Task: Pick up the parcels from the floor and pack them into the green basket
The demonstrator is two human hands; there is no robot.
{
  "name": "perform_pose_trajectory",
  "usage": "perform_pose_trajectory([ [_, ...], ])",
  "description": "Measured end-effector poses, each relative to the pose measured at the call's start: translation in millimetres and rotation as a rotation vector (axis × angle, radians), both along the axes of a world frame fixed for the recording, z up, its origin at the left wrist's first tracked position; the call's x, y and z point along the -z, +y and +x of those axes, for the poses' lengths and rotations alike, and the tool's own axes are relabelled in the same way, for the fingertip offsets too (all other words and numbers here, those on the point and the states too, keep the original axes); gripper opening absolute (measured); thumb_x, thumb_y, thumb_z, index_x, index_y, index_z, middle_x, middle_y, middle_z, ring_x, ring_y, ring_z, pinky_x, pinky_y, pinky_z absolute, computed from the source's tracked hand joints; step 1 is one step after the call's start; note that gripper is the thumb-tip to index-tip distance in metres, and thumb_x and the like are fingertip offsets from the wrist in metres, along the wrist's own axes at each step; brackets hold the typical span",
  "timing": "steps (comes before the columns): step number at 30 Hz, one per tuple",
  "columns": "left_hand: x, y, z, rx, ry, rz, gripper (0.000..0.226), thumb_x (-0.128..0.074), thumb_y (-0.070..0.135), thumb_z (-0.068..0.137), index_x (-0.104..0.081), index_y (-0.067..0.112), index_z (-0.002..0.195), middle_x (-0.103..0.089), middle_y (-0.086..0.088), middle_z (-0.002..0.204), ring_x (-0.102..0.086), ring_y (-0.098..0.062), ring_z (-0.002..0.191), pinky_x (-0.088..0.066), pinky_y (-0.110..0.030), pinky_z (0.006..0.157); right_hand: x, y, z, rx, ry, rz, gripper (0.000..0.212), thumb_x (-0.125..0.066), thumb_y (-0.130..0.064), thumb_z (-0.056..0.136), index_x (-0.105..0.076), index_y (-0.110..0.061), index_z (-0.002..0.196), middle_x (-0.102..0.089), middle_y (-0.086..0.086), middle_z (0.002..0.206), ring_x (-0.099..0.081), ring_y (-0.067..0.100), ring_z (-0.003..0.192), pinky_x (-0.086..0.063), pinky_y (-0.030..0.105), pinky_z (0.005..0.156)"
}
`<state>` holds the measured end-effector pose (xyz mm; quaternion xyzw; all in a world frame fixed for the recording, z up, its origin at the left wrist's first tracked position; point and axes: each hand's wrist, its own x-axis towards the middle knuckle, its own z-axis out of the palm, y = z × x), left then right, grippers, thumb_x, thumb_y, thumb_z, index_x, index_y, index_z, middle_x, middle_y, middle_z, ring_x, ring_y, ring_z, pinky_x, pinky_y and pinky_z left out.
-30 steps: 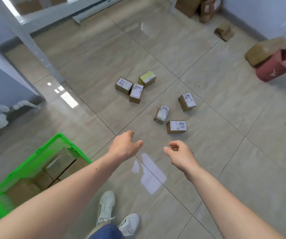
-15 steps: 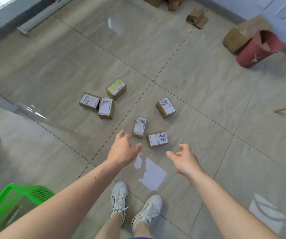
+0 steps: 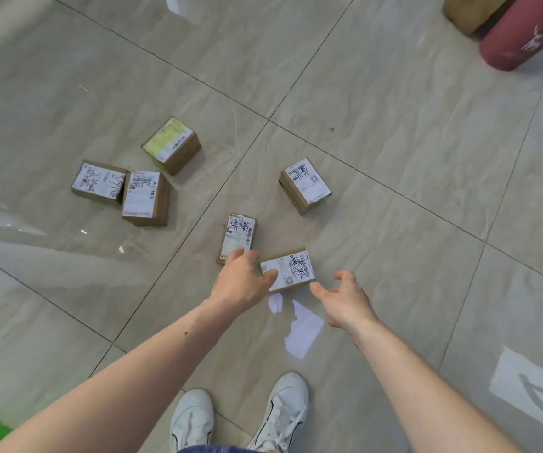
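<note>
Over nearest parcel (image 3: 291, 271): left hand (image 3: 242, 282), right hand (image 3: 345, 300) (both empty).

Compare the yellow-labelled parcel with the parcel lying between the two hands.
The yellow-labelled parcel carries a yellow-green label; the parcel between the hands has a white one with black scribble. The yellow-labelled parcel lies far from both hands, while the other lies between the left hand and right hand. The yellow-labelled one looks taller. Both are brown cardboard boxes on the floor.

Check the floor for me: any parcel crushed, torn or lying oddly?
None looks crushed or torn. All six parcels lie flat, labels up. The yellow-label parcel differs only in colour. Two left parcels appear to touch. Both hands hold nothing.
</note>
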<state>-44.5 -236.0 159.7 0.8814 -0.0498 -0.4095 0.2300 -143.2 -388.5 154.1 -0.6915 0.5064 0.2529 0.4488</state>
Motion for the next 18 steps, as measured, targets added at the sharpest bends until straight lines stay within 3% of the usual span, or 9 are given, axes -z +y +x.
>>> perform_pose_trajectory([
  [4,80,-15,8,0.000,0.027,0.027,0.056,-0.057,0.037,0.090,-0.044,0.015,0.140,-0.038,-0.012,0.142,-0.047,-0.025,0.126,-0.038,-0.027,0.101,83,-10,7,0.025,0.012,0.018,0.066,-0.063,-0.038,0.090,-0.033,-0.015,0.145,-0.052,0.004,0.117,-0.056,0.027,0.115,-0.052,0.047,0.100],
  [8,149,-28,15,0.028,0.073,0.063,0.066,-0.056,0.038,0.091,-0.030,0.021,0.149,-0.031,-0.014,0.146,-0.049,-0.031,0.123,-0.039,-0.030,0.101,151,-21,16,0.013,0.015,0.004,0.073,-0.066,-0.039,0.089,-0.032,-0.014,0.148,-0.049,0.010,0.143,-0.052,0.029,0.128,-0.052,0.048,0.100],
  [10,177,-31,16,0.065,0.087,0.097,0.068,-0.057,0.037,0.091,-0.026,0.024,0.150,-0.030,-0.015,0.145,-0.050,-0.032,0.122,-0.041,-0.033,0.101,178,-25,18,-0.002,0.022,0.017,0.067,-0.064,-0.037,0.090,-0.036,-0.013,0.145,-0.050,0.007,0.139,-0.053,0.028,0.128,-0.052,0.048,0.100],
  [14,209,-34,17,0.079,0.065,0.092,0.050,-0.055,0.026,0.090,-0.044,0.019,0.139,-0.044,-0.014,0.134,-0.055,-0.030,0.113,-0.046,-0.035,0.094,214,-26,20,0.040,0.029,0.056,0.028,-0.062,-0.029,0.089,-0.061,-0.016,0.113,-0.069,0.001,0.108,-0.071,0.026,0.097,-0.059,0.047,0.089],
  [18,203,-35,19,0.039,0.025,0.054,0.039,-0.058,0.021,0.087,-0.053,0.014,0.125,-0.055,-0.012,0.122,-0.057,-0.029,0.105,-0.046,-0.033,0.084,219,-25,21,0.061,0.015,0.016,0.022,-0.063,-0.032,0.082,-0.067,-0.017,0.098,-0.074,0.004,0.099,-0.073,0.026,0.089,-0.060,0.045,0.086],
])
